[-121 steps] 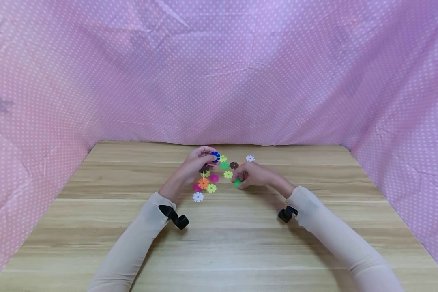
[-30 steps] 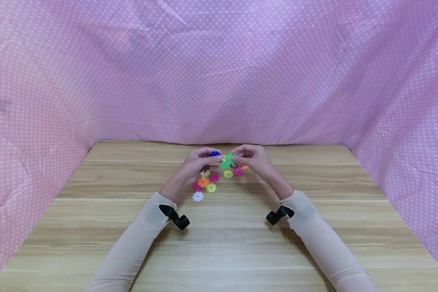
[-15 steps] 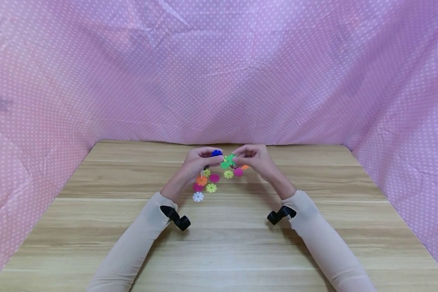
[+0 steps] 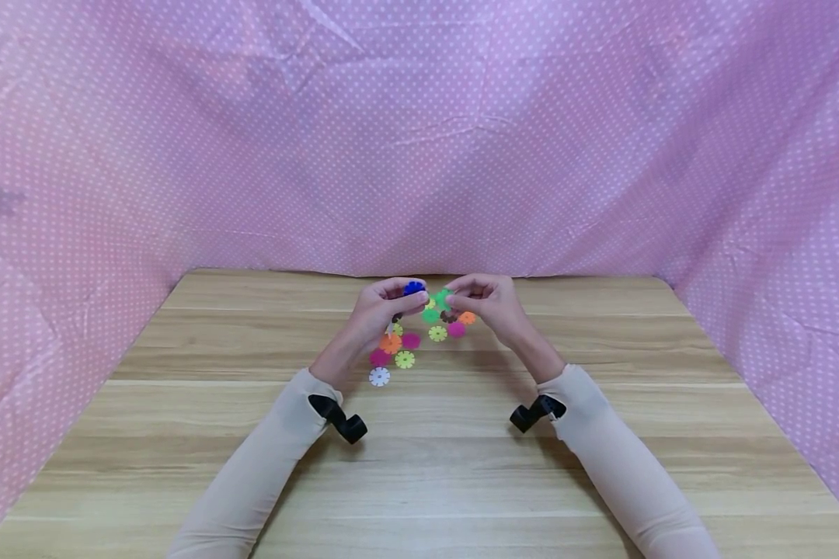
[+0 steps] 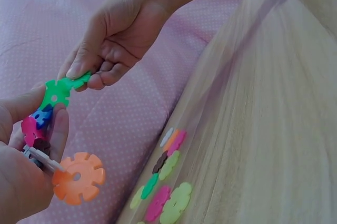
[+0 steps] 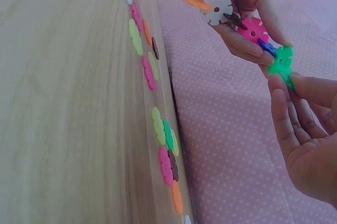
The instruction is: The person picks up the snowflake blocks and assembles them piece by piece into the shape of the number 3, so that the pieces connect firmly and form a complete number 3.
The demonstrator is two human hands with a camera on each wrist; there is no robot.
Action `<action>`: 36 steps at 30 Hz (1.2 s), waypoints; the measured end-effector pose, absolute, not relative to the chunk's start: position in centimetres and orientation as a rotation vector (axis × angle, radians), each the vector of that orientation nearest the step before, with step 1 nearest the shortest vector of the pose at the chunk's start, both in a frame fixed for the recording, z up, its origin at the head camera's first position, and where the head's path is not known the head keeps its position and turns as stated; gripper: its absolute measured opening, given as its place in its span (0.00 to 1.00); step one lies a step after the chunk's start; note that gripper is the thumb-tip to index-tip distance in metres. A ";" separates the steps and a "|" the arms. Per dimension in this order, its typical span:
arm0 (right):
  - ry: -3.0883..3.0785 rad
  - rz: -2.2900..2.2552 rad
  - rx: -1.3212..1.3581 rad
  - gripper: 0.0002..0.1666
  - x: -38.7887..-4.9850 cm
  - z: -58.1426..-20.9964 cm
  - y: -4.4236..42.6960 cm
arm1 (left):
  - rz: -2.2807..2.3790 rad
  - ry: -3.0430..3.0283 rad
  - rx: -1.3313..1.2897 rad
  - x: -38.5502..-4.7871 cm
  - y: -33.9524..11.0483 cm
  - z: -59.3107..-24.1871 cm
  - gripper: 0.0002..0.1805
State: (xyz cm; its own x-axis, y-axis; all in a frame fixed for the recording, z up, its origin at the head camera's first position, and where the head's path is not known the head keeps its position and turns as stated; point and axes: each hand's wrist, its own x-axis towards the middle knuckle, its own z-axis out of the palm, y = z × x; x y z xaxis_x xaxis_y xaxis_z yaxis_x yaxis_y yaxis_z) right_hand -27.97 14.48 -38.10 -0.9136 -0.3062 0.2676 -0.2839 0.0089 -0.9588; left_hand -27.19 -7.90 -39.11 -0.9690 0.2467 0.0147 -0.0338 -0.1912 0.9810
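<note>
My left hand holds a chain of slotted plastic snowflake discs above the table. In the right wrist view the chain runs from an orange disc through a white disc, a brown disc, a pink disc and a blue disc to a green disc. Left thumb and fingers pinch the chain near its green end. Between thumb and fingers, my right hand pinches a second green disc, set at an angle against the first. Whether their slots interlock I cannot tell.
Loose discs lie flat on the wooden table below the hands: a white disc, yellow-green discs, pink discs, an orange disc and others. A pink dotted cloth hangs behind the table's far edge.
My right hand has lifted a green disc from the table and brought it up and left to the chain. In the last second both hands have risen slightly together.
</note>
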 end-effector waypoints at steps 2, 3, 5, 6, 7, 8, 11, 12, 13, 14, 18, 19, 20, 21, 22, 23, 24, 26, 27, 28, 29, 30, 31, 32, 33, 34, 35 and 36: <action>2.225 -2.122 -0.653 0.11 -27.9 -38.1 14.4 | 2.310 1.848 0.238 -27.2 -7.8 -39.1 0.20; 2.232 -2.128 -0.652 0.11 -27.9 -38.0 14.4 | 2.324 1.839 0.230 -27.1 -7.8 -39.0 0.20; 2.248 -2.133 -0.654 0.11 -27.9 -38.1 14.4 | 2.342 1.828 0.220 -27.0 -7.7 -39.0 0.18; 2.255 -2.133 -0.657 0.10 -27.9 -38.1 14.3 | 2.347 1.827 0.220 -27.1 -7.6 -39.0 0.17; 2.257 -2.135 -0.656 0.10 -27.9 -38.1 14.3 | 2.350 1.830 0.218 -27.0 -7.6 -39.1 0.17; 2.261 -2.139 -0.656 0.10 -27.9 -38.2 14.3 | 2.349 1.838 0.217 -27.0 -7.6 -39.1 0.16; 2.262 -2.139 -0.651 0.11 -27.9 -38.3 14.2 | 2.336 1.870 0.215 -27.1 -7.5 -39.3 0.14; 2.262 -2.138 -0.648 0.11 -27.8 -38.3 14.2 | 2.333 1.877 0.215 -27.1 -7.5 -39.4 0.14; 2.259 -2.141 -0.646 0.11 -27.8 -38.4 14.2 | 2.329 1.884 0.217 -27.1 -7.5 -39.4 0.13; 2.260 -2.139 -0.642 0.11 -27.8 -38.4 14.1 | 2.325 1.887 0.216 -27.1 -7.5 -39.5 0.13; 2.240 -2.162 -0.621 0.11 -27.9 -38.7 14.0 | 2.317 1.897 0.228 -27.2 -7.5 -39.5 0.14; 2.232 -2.170 -0.609 0.11 -27.9 -38.8 13.9 | 2.315 1.901 0.233 -27.2 -7.5 -39.5 0.15; 2.227 -2.174 -0.597 0.12 -27.9 -38.8 13.9 | 2.317 1.897 0.237 -27.2 -7.5 -39.4 0.16; 2.217 -2.181 -0.589 0.13 -27.9 -38.8 13.8 | 2.319 1.889 0.241 -27.2 -7.5 -39.4 0.17; 2.215 -2.183 -0.577 0.13 -28.0 -38.9 13.7 | 2.320 1.877 0.240 -27.2 -7.5 -39.3 0.18; 2.211 -2.188 -0.562 0.14 -28.0 -38.9 13.7 | 2.320 1.864 0.245 -27.2 -7.5 -39.3 0.19; 2.206 -2.194 -0.547 0.15 -28.0 -38.9 13.6 | 2.315 1.848 0.246 -27.2 -7.4 -39.2 0.19; 2.204 -2.207 -0.521 0.15 -28.1 -38.9 13.5 | 2.291 1.821 0.234 -27.3 -7.4 -39.2 0.20; 2.203 -2.214 -0.506 0.15 -28.1 -38.8 13.5 | 2.271 1.813 0.229 -27.3 -7.3 -39.2 0.20; 2.205 -2.220 -0.491 0.15 -28.1 -38.8 13.5 | 2.244 1.813 0.228 -27.3 -7.3 -39.2 0.20; 2.207 -2.222 -0.477 0.15 -28.1 -38.7 13.6 | 2.216 1.815 0.230 -27.3 -7.3 -39.2 0.21; 2.211 -2.218 -0.468 0.15 -28.1 -38.7 13.7 | 2.185 1.822 0.231 -27.3 -7.3 -39.2 0.22; 2.222 -2.205 -0.462 0.15 -28.1 -38.6 13.7 | 2.159 1.825 0.234 -27.4 -7.3 -39.2 0.23; 2.229 -2.188 -0.460 0.15 -28.1 -38.6 13.8 | 2.129 1.833 0.245 -27.4 -7.4 -39.2 0.23; 2.238 -2.168 -0.458 0.15 -28.1 -38.6 13.9 | 2.104 1.842 0.255 -27.3 -7.5 -39.2 0.24; 2.243 -2.147 -0.457 0.15 -28.1 -38.5 14.0 | 2.084 1.852 0.258 -27.4 -7.5 -39.2 0.23; 2.248 -2.121 -0.459 0.15 -28.1 -38.5 14.2 | 2.068 1.862 0.266 -27.4 -7.6 -39.3 0.23; 2.258 -2.091 -0.464 0.15 -28.2 -38.5 14.3 | 2.051 1.873 0.273 -27.5 -7.6 -39.4 0.22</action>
